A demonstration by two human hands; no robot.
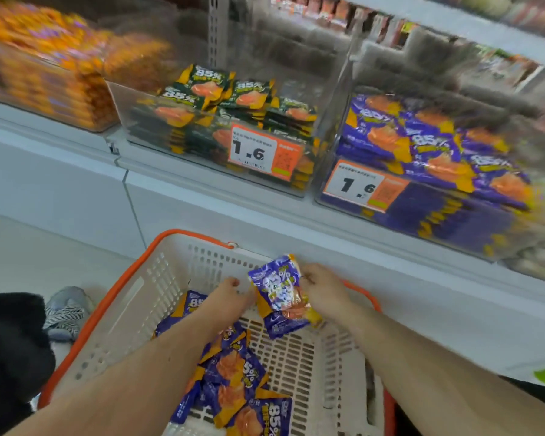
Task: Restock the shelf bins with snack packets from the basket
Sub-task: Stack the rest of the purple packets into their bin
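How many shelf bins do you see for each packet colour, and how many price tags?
Orange-packet bin: 1
Green-packet bin: 1
Purple-packet bin: 1
Price tags: 2
Total: 5. The far right of the shelf is too blurred to count.

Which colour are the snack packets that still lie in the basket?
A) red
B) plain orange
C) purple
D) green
C: the loose packets on the floor of the basket are purple with orange corners, like the packets that both hands hold above it, the left hand at their left edge and the right hand at their right edge; the green packets lie only in a shelf bin.
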